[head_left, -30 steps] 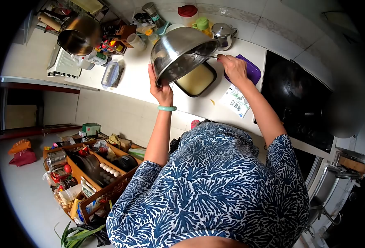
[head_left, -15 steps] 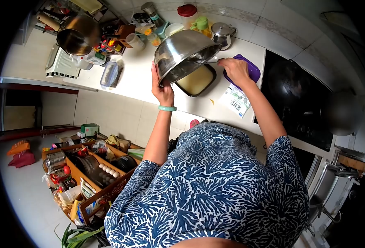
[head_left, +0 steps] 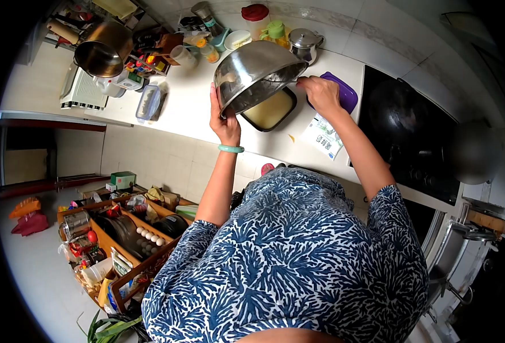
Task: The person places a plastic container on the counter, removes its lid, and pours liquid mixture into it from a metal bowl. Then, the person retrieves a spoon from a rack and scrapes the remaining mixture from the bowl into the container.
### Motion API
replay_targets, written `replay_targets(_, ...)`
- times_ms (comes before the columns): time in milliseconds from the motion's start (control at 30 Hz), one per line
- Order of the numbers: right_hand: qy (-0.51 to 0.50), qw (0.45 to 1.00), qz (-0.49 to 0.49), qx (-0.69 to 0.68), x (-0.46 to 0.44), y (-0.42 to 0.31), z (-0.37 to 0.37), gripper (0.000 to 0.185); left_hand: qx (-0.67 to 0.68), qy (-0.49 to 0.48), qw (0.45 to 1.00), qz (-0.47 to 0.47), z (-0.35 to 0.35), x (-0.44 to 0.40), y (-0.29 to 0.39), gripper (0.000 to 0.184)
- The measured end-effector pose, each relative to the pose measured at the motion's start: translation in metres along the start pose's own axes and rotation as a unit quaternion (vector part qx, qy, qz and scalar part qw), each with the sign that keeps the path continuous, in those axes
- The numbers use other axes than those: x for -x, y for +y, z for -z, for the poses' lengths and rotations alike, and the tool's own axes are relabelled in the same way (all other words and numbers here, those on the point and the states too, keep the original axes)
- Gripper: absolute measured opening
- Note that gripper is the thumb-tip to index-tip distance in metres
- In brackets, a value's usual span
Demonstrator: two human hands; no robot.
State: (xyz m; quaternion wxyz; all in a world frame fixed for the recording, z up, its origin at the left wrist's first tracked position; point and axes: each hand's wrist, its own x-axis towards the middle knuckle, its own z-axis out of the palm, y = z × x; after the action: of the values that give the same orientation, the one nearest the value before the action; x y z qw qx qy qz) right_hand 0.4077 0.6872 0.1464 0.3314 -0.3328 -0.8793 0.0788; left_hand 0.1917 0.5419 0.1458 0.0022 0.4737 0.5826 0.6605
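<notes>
A shiny metal bowl (head_left: 255, 66) is tipped on its side above the counter, its opening facing down and right. My left hand (head_left: 225, 123), with a green bangle at the wrist, is closed on the bowl's lower left rim. Under the bowl stands a dark rectangular pan (head_left: 292, 108) holding a smooth pale yellow mixture (head_left: 268, 112); the bowl hides part of it. My right hand (head_left: 321, 94) is closed around a thin-handled utensil (head_left: 289, 82) at the bowl's mouth. Its working end is hidden inside the bowl, so its kind is unclear.
Right of the pan lie a purple tray-like piece (head_left: 347, 94) and a printed packet (head_left: 323, 137). Beyond is a black stove (head_left: 435, 166) with a dark wok (head_left: 401, 108). Jars and a metal pot (head_left: 304, 46) line the wall. A wooden storage rack (head_left: 144, 268) stands below left.
My right hand has shifted slightly left toward the bowl, with the utensil's handle reaching further in. The bowl stays tipped in my left hand. The whole view has moved a little.
</notes>
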Motion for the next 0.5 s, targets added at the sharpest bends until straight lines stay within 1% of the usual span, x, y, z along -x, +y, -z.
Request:
replay_targets(100,0.004,1.0,0.015,0.016,0.002,0.005,-0.007,0.01,0.027,-0.005,1.0,0.01,0.0,0.0,-0.002,0.058)
replay_targets(167,0.004,0.999,0.048,-0.019,0.009,0.012,-0.003,0.011,0.017,-0.007,1.0,0.004,0.001,-0.001,-0.003,0.059)
replay_targets(200,0.004,0.999,0.048,-0.019,0.009,0.01,0.001,0.011,0.017,-0.006,1.0,0.004,0.001,0.0,-0.004,0.059)
replay_targets(300,0.008,0.999,0.032,-0.028,0.009,0.008,0.007,0.012,0.024,0.007,1.0,0.009,0.0,0.003,-0.007,0.06)
replay_targets(367,0.002,0.999,-0.026,0.019,0.005,0.006,0.001,0.011,0.025,0.009,1.0,0.013,0.0,0.003,-0.009,0.061)
replay_targets(500,-0.021,0.999,-0.033,0.02,0.012,0.009,-0.003,0.011,0.004,-0.007,1.0,-0.015,0.0,0.0,-0.007,0.061)
